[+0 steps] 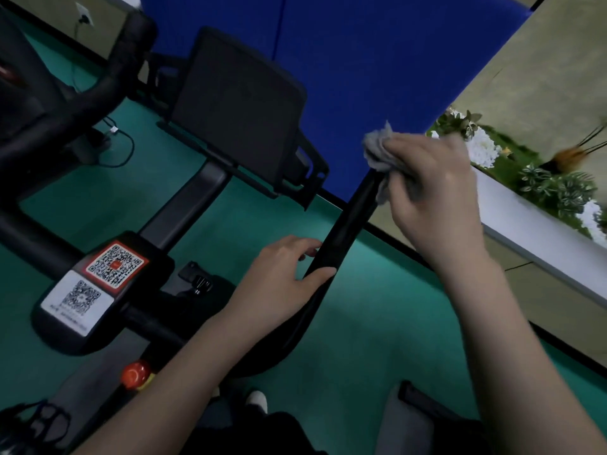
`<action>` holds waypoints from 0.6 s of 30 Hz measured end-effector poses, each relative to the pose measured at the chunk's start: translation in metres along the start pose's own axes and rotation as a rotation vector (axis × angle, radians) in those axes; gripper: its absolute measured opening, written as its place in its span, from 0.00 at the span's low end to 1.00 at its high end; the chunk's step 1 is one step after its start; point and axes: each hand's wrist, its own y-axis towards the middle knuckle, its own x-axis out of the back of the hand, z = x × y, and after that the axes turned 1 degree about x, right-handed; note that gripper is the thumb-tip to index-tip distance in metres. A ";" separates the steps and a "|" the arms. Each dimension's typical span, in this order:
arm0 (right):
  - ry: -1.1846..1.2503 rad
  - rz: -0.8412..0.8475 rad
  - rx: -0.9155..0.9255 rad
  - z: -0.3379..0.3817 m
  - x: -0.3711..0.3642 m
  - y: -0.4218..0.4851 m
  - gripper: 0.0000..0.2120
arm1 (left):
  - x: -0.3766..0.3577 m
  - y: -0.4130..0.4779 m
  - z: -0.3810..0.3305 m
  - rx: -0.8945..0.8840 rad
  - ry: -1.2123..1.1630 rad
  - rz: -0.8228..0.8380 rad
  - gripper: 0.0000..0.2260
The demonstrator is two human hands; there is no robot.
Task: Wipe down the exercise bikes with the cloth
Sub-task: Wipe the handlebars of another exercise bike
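Right hand [430,188] squeezes a crumpled grey cloth [377,151] on the tip of the curved black handlebar [345,234], at two o'clock. Left hand [282,277] grips the bar lower down.

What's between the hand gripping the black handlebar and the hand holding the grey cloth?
In the head view, only a bare stretch of the black curved handlebar runs between the left hand and the right hand, which presses the crumpled grey cloth on its tip.

the handlebar [345,231] tip is hidden under the cloth [377,149]; a second bike [39,103] seems cropped at left.
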 end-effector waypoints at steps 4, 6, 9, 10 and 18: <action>-0.225 0.320 0.239 -0.005 -0.019 0.018 0.13 | 0.002 -0.003 0.004 0.004 0.010 0.000 0.20; -0.271 0.410 0.303 -0.002 -0.021 0.018 0.15 | 0.002 -0.004 0.005 0.008 0.000 0.007 0.20; -0.258 0.527 0.366 0.006 -0.020 0.021 0.15 | 0.002 -0.003 0.006 0.007 -0.027 -0.002 0.19; -0.237 0.560 0.373 0.009 -0.020 0.022 0.15 | 0.003 -0.002 0.007 0.004 -0.033 -0.003 0.19; -0.234 0.761 0.300 0.021 -0.021 0.031 0.11 | 0.009 0.001 0.011 0.040 -0.080 0.030 0.19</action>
